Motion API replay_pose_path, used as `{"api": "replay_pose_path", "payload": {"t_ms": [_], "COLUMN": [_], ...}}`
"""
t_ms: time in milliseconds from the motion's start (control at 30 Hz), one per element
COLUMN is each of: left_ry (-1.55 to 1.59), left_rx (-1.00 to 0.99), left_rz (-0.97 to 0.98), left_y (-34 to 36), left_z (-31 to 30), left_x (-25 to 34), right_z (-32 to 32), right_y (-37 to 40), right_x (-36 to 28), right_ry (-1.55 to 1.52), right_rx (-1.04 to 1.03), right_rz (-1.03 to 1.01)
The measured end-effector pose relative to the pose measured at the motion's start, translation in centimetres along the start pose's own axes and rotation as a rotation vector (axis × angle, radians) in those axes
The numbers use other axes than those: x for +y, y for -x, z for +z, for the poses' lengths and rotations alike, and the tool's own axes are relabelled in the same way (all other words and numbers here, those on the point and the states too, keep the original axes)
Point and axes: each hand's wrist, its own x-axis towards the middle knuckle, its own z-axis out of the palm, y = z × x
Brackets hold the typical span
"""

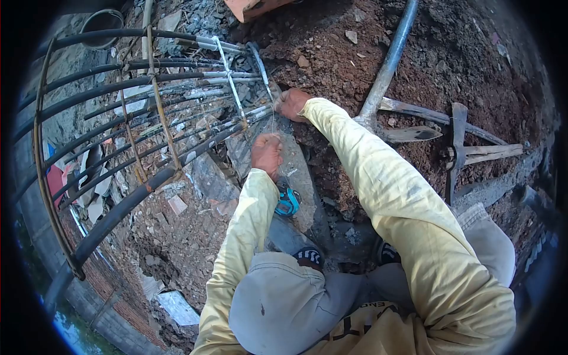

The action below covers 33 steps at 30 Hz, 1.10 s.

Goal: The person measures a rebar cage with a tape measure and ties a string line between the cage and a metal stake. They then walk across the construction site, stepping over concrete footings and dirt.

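Note:
A cage of long dark steel bars (124,100) tied with cross stirrups reaches in from the left, its near ends whitish. At the cage's end, my right hand (293,105) is closed at the lower corner of the last steel stirrup (261,68). My left hand (267,155) is a fist just below the bar ends. A thin wire (273,123) runs up from it toward the right hand; the fingers hide its ends. Under my left wrist lies a teal and black tool (288,200), partly covered by the sleeve, resting on a concrete block (302,177).
A shovel (387,71) stands in reddish soil (331,53) on the right. Beside it lies a pick-like tool with a wooden handle (458,142). Rubble and broken tile (177,307) cover the ground at left. A bucket (102,28) sits at the upper left.

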Motion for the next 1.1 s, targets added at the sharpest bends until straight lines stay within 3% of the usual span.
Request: {"api": "replay_pose_path", "payload": {"t_ms": [67,133,200,333,500,633,800,900,967,1033,1100], "left_ry": [0.014,0.047,0.078,0.158,0.218,0.156,0.179,0.224,0.263,0.294,0.327], "left_rx": [0.041,0.069,0.070,0.035,-0.006,-0.109,-0.159,-0.147,-0.142,-0.150,-0.156], "left_rz": [-0.003,-0.014,-0.013,0.030,0.074,0.076,0.039,0.021,0.012,0.010,-0.022], "left_y": [-0.1,-0.2,-0.5,-0.4,-0.2,-0.4,-0.5,-0.7,-0.7,-0.4,-0.7], "left_z": [0.0,0.2,0.3,0.6,1.7,1.9,1.7,1.6,1.5,1.5,1.1], "left_x": [0.1,0.4,0.4,1.0,1.9,2.3,2.7,2.9,3.1,3.5,3.6], "right_z": [0.3,0.3,0.6,1.5,0.7,0.6,0.2,0.9,1.3,0.6,0.0], "right_y": [-0.3,-0.3,-0.4,-1.1,-0.5,0.2,1.6,0.8,0.0,0.4,0.5], "right_x": [0.8,0.9,1.0,2.2,1.0,1.0,-0.2,0.5,1.7,1.0,0.8], "right_ry": [0.005,-0.035,-0.119,0.017,-0.179,-0.044,-0.109,-0.134,0.027,0.030,-0.107], "right_rx": [-0.007,0.006,0.038,0.053,0.001,0.023,0.094,0.084,0.070,0.031,-0.024], "right_rz": [-0.148,-0.169,-0.063,-0.266,-0.043,-0.208,0.028,0.027,-0.178,-0.243,-0.166]}}
